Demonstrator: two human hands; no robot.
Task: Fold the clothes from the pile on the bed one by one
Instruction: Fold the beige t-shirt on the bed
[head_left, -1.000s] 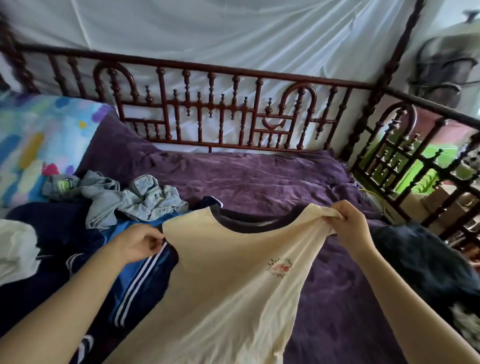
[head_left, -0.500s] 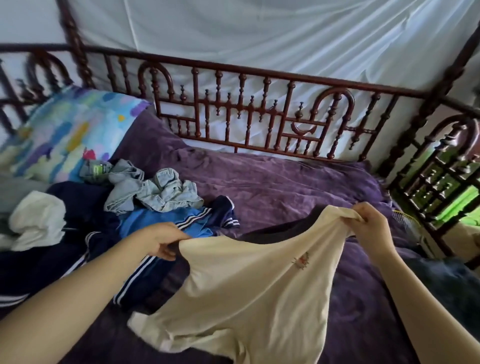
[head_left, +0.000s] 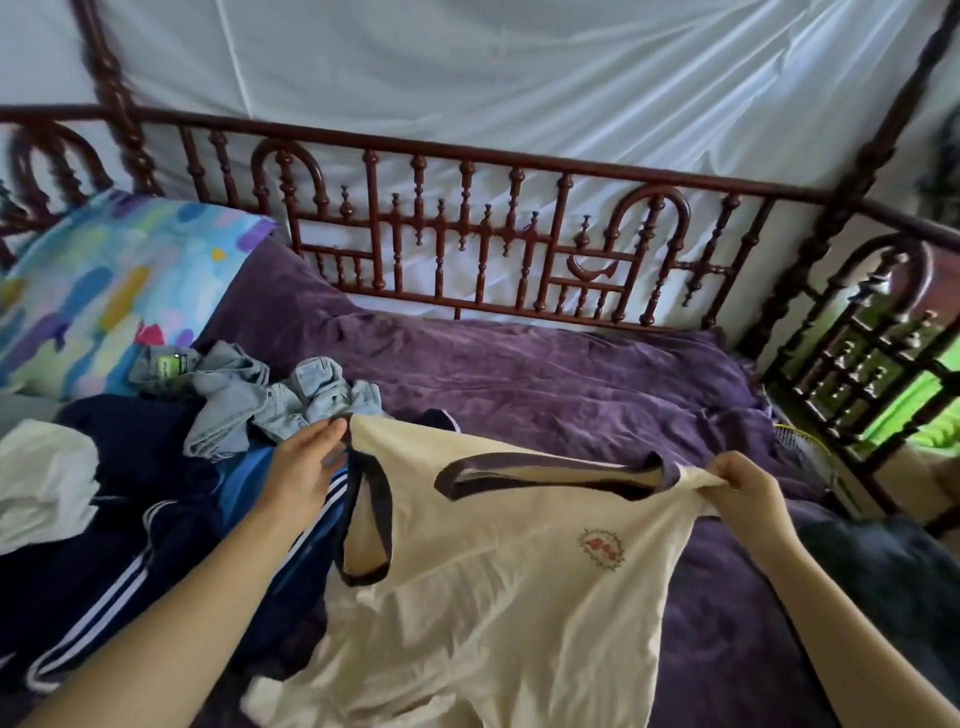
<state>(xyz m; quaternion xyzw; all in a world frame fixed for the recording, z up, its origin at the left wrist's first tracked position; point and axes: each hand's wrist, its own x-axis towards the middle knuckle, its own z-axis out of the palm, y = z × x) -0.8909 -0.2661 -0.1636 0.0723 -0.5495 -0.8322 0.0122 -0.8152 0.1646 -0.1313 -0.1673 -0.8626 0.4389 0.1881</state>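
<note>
A cream T-shirt (head_left: 498, 587) with dark purple collar and sleeve trim and a small red chest emblem hangs spread over the purple bedcover (head_left: 545, 374). My right hand (head_left: 748, 493) grips its right shoulder beside the collar. My left hand (head_left: 304, 470) is at the left shoulder by the sleeve opening, fingers fairly straight, the tips pinching the shirt's edge. The pile (head_left: 171, 467) lies at the left: navy and blue garments with white stripes, crumpled light denim (head_left: 275, 400), and a white garment (head_left: 41, 478).
A colourful patterned pillow (head_left: 109, 291) leans at the far left. A carved dark wooden rail (head_left: 467, 234) runs along the bed's far side and right end, white cloth behind it. A dark garment (head_left: 893, 587) lies at the right edge of the bed.
The shirt has been turned and lifted, so the collar and left sleeve opening now face me. My left hand shifted to the left shoulder, fingers straighter. The view swung left.
</note>
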